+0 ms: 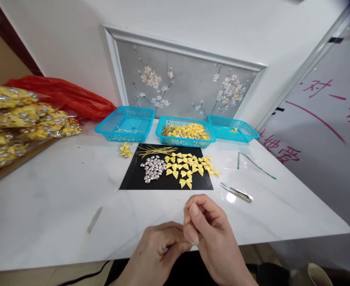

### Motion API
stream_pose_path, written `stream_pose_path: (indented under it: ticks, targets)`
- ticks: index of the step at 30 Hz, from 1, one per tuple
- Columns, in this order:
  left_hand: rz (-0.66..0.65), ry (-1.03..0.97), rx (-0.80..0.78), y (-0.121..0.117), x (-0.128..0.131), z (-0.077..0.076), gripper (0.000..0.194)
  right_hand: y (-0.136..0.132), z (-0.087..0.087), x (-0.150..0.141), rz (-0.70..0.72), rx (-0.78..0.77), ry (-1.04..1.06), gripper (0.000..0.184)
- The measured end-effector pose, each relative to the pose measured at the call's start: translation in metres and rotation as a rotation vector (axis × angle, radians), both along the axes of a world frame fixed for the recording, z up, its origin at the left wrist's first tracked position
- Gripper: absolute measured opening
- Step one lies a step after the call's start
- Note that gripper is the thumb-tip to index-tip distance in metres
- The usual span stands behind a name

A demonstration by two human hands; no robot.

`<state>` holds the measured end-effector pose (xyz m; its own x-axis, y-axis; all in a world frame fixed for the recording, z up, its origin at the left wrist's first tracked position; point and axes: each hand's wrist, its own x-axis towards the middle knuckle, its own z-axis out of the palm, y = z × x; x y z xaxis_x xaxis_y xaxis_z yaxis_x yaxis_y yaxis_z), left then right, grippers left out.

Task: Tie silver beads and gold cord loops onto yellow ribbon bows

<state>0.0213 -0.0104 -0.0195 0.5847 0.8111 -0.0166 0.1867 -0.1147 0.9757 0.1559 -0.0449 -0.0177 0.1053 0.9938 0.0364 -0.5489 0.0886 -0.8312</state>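
Note:
My left hand (163, 246) and my right hand (209, 228) meet above the table's front edge. Both are closed, fingertips pinched together and touching each other. Whatever they hold, if anything, is hidden by the fingers. Just beyond them lies a black mat (159, 185). On it are several yellow ribbon bows (183, 166), a heap of silver beads (153, 169) and a bundle of gold wire ties (155, 150). To the right of the mat rest small metal thread snips (237, 192).
Blue baskets stand at the back: the left basket (112, 137), the middle basket (189, 143) filled with yellow bows, and the right basket (246, 137). Bagged yellow pieces (22, 119) and a red plastic bag (61, 93) are at left. A green strip (260, 168) lies at right.

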Motion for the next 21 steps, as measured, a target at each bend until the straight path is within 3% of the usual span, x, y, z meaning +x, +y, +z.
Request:
stream_pose_path:
  ticks: [3, 10, 12, 16, 21]
  targets:
    - [0.054, -0.022, -0.040, 0.000, -0.002, -0.002, 0.026, 0.001, 0.000, -0.002, 0.008, 0.011, -0.012, 0.023]
    - [0.128, -0.046, -0.223, 0.007, -0.013, -0.009, 0.020, 0.005, 0.002, 0.016, -0.133, 0.015, 0.041, 0.018]
    - [0.170, -0.185, -0.392, 0.007, -0.014, -0.009, 0.023, 0.005, 0.002, 0.018, -0.144, 0.011, 0.058, 0.019]
    - [0.220, -0.674, -0.917, 0.004, -0.012, -0.010, 0.020, 0.002, -0.005, 0.015, -0.105, -0.021, -0.020, 0.022]
    - [0.242, -0.902, -1.104, 0.003, -0.006, -0.010, 0.023, -0.002, -0.015, 0.013, -0.103, -0.040, -0.159, 0.024]
